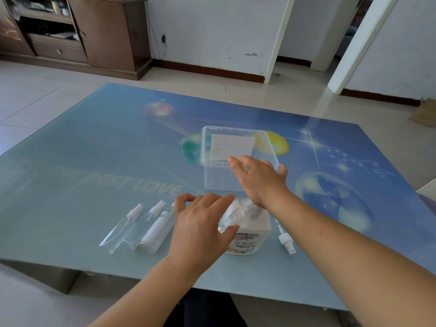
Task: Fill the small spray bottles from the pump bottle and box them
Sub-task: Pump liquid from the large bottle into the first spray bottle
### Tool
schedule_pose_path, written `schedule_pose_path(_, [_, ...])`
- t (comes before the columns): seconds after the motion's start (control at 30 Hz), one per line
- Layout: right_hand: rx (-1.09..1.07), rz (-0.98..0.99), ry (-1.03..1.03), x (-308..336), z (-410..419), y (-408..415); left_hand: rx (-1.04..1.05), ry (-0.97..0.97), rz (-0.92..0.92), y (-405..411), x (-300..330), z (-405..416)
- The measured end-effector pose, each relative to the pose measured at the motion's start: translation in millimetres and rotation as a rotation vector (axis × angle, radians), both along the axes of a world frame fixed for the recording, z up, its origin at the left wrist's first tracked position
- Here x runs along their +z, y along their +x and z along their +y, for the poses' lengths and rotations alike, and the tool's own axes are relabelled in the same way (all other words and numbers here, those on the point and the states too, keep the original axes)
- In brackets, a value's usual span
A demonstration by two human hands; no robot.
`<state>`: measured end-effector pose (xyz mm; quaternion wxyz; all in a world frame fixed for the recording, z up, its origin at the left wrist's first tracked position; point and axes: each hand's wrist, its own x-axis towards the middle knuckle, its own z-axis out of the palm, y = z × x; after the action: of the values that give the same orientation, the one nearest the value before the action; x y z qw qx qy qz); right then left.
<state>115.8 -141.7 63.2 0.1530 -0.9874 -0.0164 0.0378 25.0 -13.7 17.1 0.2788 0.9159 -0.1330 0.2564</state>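
The cream pump bottle (pixel 251 234) with a printed label stands near the table's front edge. Something clear and blurred (pixel 238 210) shows at its top, under my right wrist; I cannot tell what it is. My left hand (pixel 200 228) hovers palm down just left of the pump bottle, fingers loosely spread, its thumb beside the clear thing. Three small clear spray bottles (pixel 141 228) lie side by side to the left of that hand. My right hand (pixel 258 178) reaches with straight fingers over the near rim of the clear plastic box (pixel 207 147). A loose white spray head (pixel 286 243) lies right of the pump bottle.
A white paper sheet (pixel 232 147) lies inside the box. The blue printed glass table (pixel 94 161) stretches wide to the left and far side. A wooden cabinet (pixel 106 31) stands at the back left, and a cardboard box (pixel 424 113) sits on the floor at right.
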Motion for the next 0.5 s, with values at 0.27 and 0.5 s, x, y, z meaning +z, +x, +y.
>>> schedule_pose_path(0.27, [0.018,-0.020,0.037,9.9,3.9,-1.2,0.007,0.009,-0.005,0.3,7.3,1.4])
schedule_pose_path(0.5, [0.003,-0.031,0.042,7.1,3.7,-4.2,0.004,-0.005,-0.021,0.7,4.7,2.0])
